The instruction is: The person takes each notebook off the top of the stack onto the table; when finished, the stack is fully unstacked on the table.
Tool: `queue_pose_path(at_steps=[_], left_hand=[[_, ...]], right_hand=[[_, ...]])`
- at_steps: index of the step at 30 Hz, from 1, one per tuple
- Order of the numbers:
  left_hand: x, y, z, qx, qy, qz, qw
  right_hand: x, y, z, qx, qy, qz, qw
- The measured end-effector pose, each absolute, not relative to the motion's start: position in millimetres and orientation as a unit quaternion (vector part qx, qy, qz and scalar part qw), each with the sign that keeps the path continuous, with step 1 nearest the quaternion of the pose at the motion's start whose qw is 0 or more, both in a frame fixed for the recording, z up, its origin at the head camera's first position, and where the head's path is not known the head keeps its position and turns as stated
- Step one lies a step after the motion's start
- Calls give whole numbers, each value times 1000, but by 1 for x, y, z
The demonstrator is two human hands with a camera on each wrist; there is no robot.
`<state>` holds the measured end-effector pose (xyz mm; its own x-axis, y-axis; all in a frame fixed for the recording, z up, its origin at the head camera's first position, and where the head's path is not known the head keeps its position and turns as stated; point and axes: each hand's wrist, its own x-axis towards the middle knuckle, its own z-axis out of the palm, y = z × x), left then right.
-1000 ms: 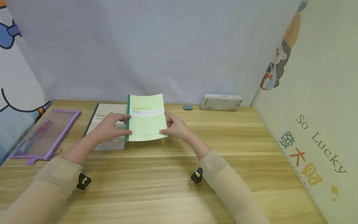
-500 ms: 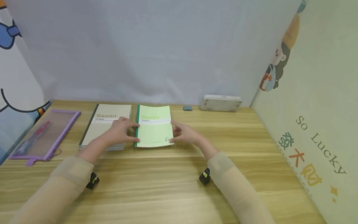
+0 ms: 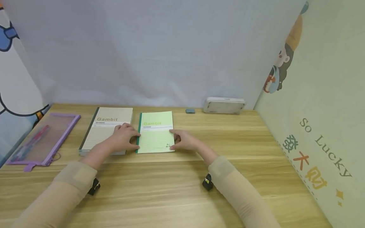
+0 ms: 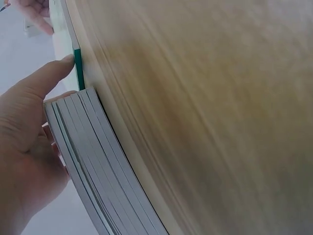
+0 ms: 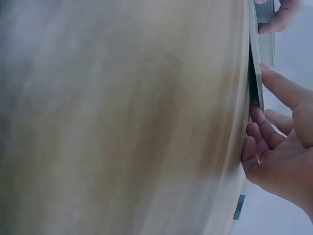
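A pale green Gambit notebook [image 3: 156, 137] with a green spine lies low on the wooden table, its right edge slightly raised in the right wrist view. My left hand [image 3: 123, 138] holds its spine side, thumb tip on the green spine [image 4: 78, 66] in the left wrist view. Opposite, my right hand [image 3: 186, 140] pinches the right edge, thumb and forefinger on the cover and other fingertips at the edge beneath. Just left of it is a stack of white Gambit notebooks [image 3: 109, 113] with a dark spine; my left hand reaches over its right side.
A purple-edged mesh pouch [image 3: 47, 136] with pens inside lies at the far left. A small blue-grey block [image 3: 190, 111] and a white case [image 3: 224, 105] stand along the back, by the pale curtain. A printed wall [image 3: 322, 126] bounds the right side.
Both hands have brought the green notebook down and to the right, from over the stack's edge to the table beside it. Its curved cover has flattened, and the stack's cover is more exposed.
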<state>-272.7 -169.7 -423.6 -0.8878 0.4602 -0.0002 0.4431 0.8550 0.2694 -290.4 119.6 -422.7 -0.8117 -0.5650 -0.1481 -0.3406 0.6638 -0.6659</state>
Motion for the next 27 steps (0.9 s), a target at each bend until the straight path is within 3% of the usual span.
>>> queue_pose_path(at_steps=[10, 21, 27], left_hand=[[-273, -172, -423, 238, 964, 118, 27], [-272, -176, -410, 231, 961, 150, 0], [-265, -199, -395, 220, 961, 168, -25]], right_hand=[[-292, 116, -422, -264, 921, -250, 142], [-292, 102, -408, -212, 924, -290, 133], [-288, 91, -400, -239, 914, -305, 117]])
